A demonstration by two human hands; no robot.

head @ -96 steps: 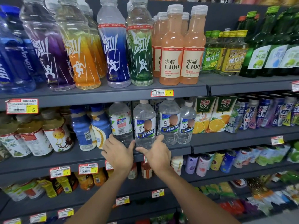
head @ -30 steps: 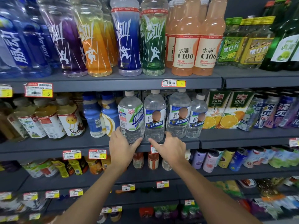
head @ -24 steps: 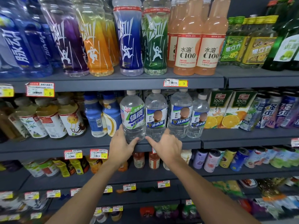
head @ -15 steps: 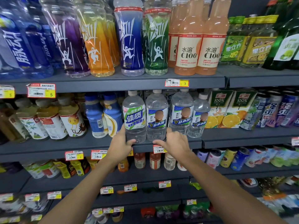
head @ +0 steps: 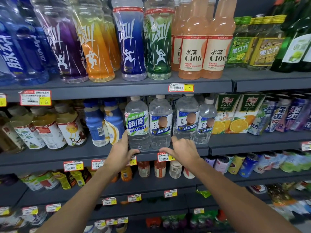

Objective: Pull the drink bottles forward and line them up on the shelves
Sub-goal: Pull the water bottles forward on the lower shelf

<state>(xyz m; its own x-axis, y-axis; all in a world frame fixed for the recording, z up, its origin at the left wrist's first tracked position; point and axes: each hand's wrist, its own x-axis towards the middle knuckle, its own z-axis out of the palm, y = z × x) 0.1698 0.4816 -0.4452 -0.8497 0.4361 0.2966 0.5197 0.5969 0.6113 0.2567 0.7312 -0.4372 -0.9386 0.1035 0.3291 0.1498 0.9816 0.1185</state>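
middle shelf (head: 67,153): dark grey, and all the action is on it.
blue bottles (head: 93,121): two, side by side, just left of the hands.
left hand (head: 120,153): clamped round the base of the green-label bottle (head: 138,125), thumb across the front.
green-label bottle: one, upright at the shelf's front edge.
blue-label bottles (head: 160,123): three in a row; the first is up front beside it, the other two sit further back.
right hand (head: 184,151): thumb below the first blue-label bottle, fingers up its right side; whether it truly grips, cannot tell.
juice cartons (head: 223,113): two, further right.
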